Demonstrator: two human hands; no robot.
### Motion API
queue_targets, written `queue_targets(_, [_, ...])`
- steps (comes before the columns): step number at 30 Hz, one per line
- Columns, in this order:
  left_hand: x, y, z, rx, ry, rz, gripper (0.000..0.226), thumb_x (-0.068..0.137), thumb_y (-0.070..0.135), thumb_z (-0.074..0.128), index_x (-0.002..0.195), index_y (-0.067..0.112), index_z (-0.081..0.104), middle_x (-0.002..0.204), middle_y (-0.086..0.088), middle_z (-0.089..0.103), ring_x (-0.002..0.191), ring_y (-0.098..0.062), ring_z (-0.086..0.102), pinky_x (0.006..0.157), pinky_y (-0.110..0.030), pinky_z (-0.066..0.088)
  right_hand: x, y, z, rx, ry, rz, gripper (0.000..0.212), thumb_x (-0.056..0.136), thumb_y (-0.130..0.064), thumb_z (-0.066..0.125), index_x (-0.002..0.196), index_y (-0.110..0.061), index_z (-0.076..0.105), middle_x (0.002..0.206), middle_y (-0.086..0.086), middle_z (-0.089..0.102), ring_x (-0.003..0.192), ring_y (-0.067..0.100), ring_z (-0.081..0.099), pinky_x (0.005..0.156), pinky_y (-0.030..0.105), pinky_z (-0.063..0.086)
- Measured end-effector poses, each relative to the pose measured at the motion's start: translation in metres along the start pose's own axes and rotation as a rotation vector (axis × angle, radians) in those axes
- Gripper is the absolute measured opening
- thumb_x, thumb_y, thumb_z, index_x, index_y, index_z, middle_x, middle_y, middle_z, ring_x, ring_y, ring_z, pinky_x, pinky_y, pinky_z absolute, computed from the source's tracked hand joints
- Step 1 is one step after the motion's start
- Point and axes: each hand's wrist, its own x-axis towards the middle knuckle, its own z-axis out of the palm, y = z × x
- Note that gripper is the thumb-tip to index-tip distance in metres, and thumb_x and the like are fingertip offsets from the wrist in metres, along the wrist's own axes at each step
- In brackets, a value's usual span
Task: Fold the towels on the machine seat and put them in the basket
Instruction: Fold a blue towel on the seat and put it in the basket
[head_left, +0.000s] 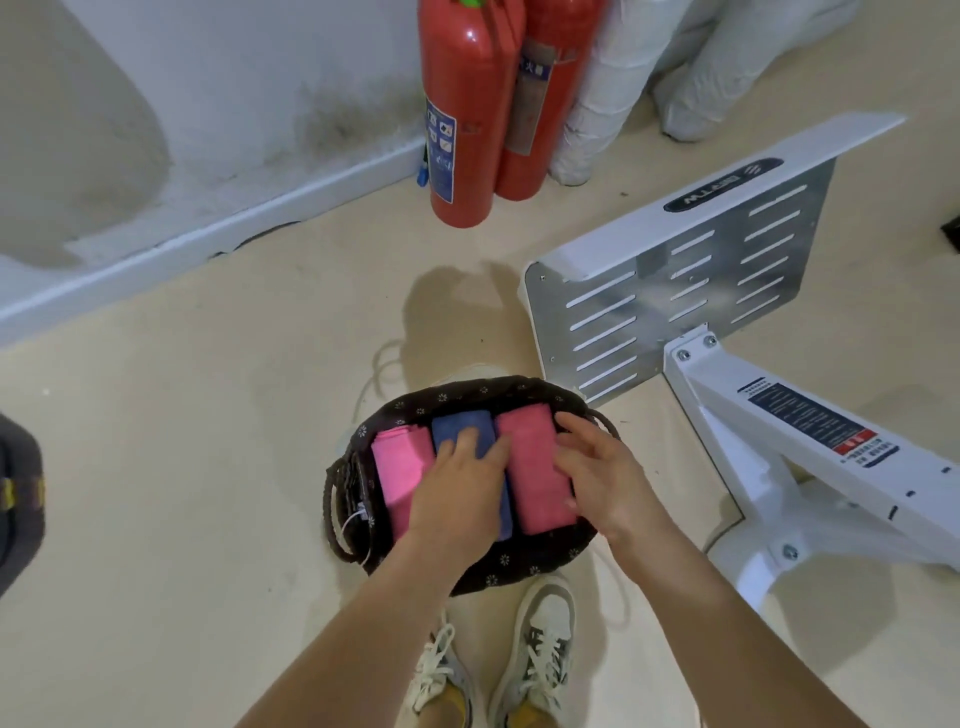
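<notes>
A dark oval basket (470, 395) with a flower-print lining stands on the floor in front of my feet. Three folded towels lie side by side in it: a bright pink towel (397, 470) on the left, a blue towel (460, 426) in the middle, a rose-pink towel (530, 467) on the right. My left hand (457, 491) lies flat on the blue towel, fingers straight, reaching to the edge of the rose-pink one. My right hand (602, 470) rests with spread fingers on the right side of the rose-pink towel. The machine seat is not in view.
The white frame of a machine (810, 447) with a slotted metal plate (675, 296) stands close to the basket's right. Two red fire extinguishers (467, 119) and wrapped white bundles (613, 88) lean at the wall behind. My two shoes (545, 644) are just below the basket.
</notes>
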Motion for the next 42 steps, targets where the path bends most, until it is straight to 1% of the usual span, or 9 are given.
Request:
queue_targets(4, [-0.058,0.008,-0.049,-0.195,0.107,-0.037,0.07,0.084,0.004,0.048,0.147,0.029,0.028,0.145,-0.001,0.034,0.126,-0.024,0.042,0.099,-0.032,0.042,-0.06,-0.051,-0.02,0.035,0.023,-0.083,0.044,0.078,-0.026,0.05,0.12,-0.032,0.06,0.123,-0.004,0.061,0.114,0.018,0.059,0.1,0.047,0.047])
queue_targets(7, [-0.111,0.025,-0.11,-0.301,0.228,-0.066,0.053,0.092,0.01,0.044,0.141,0.029,0.042,0.14,0.01,0.045,0.126,-0.01,0.045,0.098,-0.017,0.035,-0.118,-0.107,-0.03,-0.075,-0.01,-0.211,0.028,0.092,-0.02,0.05,0.116,-0.031,0.062,0.114,-0.008,0.064,0.108,0.014,0.059,0.099,0.039,0.047])
queue_targets(11, [-0.2,0.047,-0.2,-0.455,0.491,-0.105,0.03,0.092,0.018,0.052,0.115,0.031,0.066,0.112,0.016,0.065,0.1,-0.001,0.058,0.081,-0.004,0.032,-0.205,-0.179,-0.042,-0.188,-0.114,-0.375,0.021,0.096,-0.024,0.052,0.106,-0.04,0.061,0.104,-0.02,0.063,0.1,0.003,0.06,0.095,0.03,0.048])
queue_targets(17, [-0.339,0.049,-0.318,-0.639,0.817,-0.103,0.032,0.085,0.012,0.061,0.084,0.043,0.07,0.088,0.021,0.069,0.077,0.002,0.06,0.075,-0.019,0.049,-0.34,-0.282,-0.05,-0.22,-0.222,-0.647,0.022,0.093,-0.022,0.054,0.093,-0.042,0.063,0.094,-0.011,0.068,0.086,0.007,0.065,0.084,0.029,0.052])
queue_targets(22, [-0.427,0.014,-0.389,-0.567,1.0,-0.143,0.027,0.088,0.012,0.06,0.096,0.036,0.071,0.086,0.027,0.065,0.081,0.006,0.057,0.07,-0.008,0.042,-0.414,-0.351,-0.03,-0.013,-0.357,-0.688,0.018,0.093,-0.008,0.056,0.101,-0.02,0.066,0.093,0.012,0.068,0.071,0.013,0.063,0.061,0.022,0.049])
queue_targets(27, [-0.5,-0.054,-0.466,-0.473,1.198,-0.134,0.025,0.089,0.013,0.06,0.105,0.029,0.071,0.09,0.025,0.062,0.08,0.007,0.055,0.072,-0.002,0.038,-0.473,-0.428,0.03,0.101,-0.399,-0.744,0.019,0.093,-0.011,0.055,0.108,-0.019,0.064,0.099,0.009,0.065,0.076,0.017,0.062,0.058,0.024,0.048])
queue_targets(35, [-0.551,-0.178,-0.595,-0.293,1.324,-0.079,0.039,0.09,0.021,0.055,0.129,0.026,0.056,0.123,0.004,0.052,0.114,-0.017,0.049,0.093,-0.038,0.048,-0.558,-0.562,0.145,0.151,-0.382,-0.877,0.039,0.095,-0.025,0.056,0.132,-0.028,0.047,0.115,-0.002,0.056,0.101,0.014,0.058,0.071,0.035,0.056])
queue_targets(38, [-0.562,-0.203,-0.647,-0.238,1.332,-0.095,0.046,0.09,0.022,0.054,0.135,0.026,0.048,0.135,-0.001,0.045,0.125,-0.023,0.041,0.106,-0.035,0.034,-0.58,-0.614,0.172,0.253,-0.437,-0.88,0.052,0.093,-0.014,0.059,0.14,-0.026,0.038,0.116,-0.005,0.054,0.092,0.006,0.057,0.077,0.041,0.057])
queue_targets(42, [-0.567,-0.214,-0.708,-0.495,1.304,-0.046,0.061,0.09,0.022,0.056,0.144,0.026,0.029,0.142,-0.003,0.044,0.124,-0.022,0.045,0.101,-0.036,0.037,-0.587,-0.675,0.197,0.425,-0.422,-0.849,0.072,0.086,0.01,0.056,0.144,-0.025,0.035,0.143,0.009,0.038,0.106,0.023,0.053,0.076,0.045,0.057])
